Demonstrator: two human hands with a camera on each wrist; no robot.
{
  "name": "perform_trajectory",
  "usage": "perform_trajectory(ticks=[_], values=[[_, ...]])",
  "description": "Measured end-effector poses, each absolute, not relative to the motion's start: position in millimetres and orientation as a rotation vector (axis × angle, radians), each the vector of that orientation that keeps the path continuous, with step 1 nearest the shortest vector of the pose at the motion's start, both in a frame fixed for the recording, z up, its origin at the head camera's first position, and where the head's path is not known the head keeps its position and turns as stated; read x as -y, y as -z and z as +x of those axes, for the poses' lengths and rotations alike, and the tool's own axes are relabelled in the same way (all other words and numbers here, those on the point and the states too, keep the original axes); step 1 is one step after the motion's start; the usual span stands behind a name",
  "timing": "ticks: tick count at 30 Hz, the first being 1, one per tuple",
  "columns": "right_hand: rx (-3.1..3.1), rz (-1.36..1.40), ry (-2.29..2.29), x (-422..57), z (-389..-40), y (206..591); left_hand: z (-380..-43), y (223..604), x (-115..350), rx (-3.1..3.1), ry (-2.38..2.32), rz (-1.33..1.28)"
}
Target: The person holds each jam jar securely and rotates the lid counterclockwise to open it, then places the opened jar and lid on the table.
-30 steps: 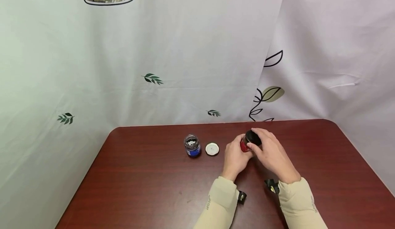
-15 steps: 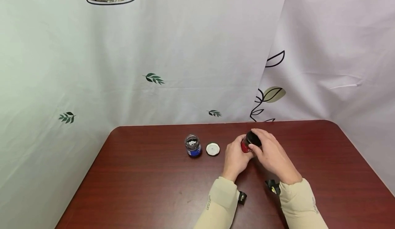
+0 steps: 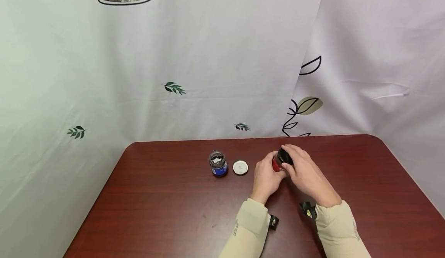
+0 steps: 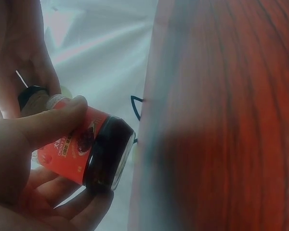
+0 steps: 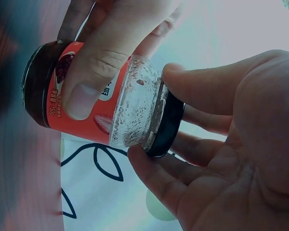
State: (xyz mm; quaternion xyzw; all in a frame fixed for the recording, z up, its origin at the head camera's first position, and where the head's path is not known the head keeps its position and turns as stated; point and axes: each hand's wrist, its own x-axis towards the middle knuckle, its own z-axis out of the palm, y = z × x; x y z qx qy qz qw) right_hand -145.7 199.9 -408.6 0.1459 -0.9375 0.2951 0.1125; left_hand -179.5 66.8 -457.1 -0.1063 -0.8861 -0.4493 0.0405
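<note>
A glass jar with a red label (image 5: pixel 103 122) is held off the table between both hands, slightly tilted. My left hand (image 3: pixel 267 177) grips its body, thumb across the label and fingers around the far side. With thumb and fingertips my right hand (image 3: pixel 307 173) holds the black lid (image 5: pixel 169 126), which sits on the jar's mouth. Dark contents fill the jar's lower part, and the clear glass near the neck is smeared. Left of the hands stands an uncapped jar with a blue label (image 3: pixel 219 170), pale bits visible inside. A white-lined lid (image 3: pixel 240 167) lies beside it, inner side up.
The dark red wooden table (image 3: pixel 156 211) ends at a back edge just behind the jars. Behind it hangs a white curtain (image 3: pixel 215 57) with leaf prints. Black straps with small devices (image 3: pixel 273 222) sit at both wrists.
Both hands stay around the red-labelled jar in nearly the same place. The right hand and black lid have turned slightly. The view has shifted a little.
</note>
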Motion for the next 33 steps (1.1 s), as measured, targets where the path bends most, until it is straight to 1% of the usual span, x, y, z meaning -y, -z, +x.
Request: perform_trajectory(ticks=[33], values=[[2.711, 0.548, -0.842, -199.9, -146.9, 411.9, -179.2, 458.4, -67.1, 2.705, 1.36, -0.333]])
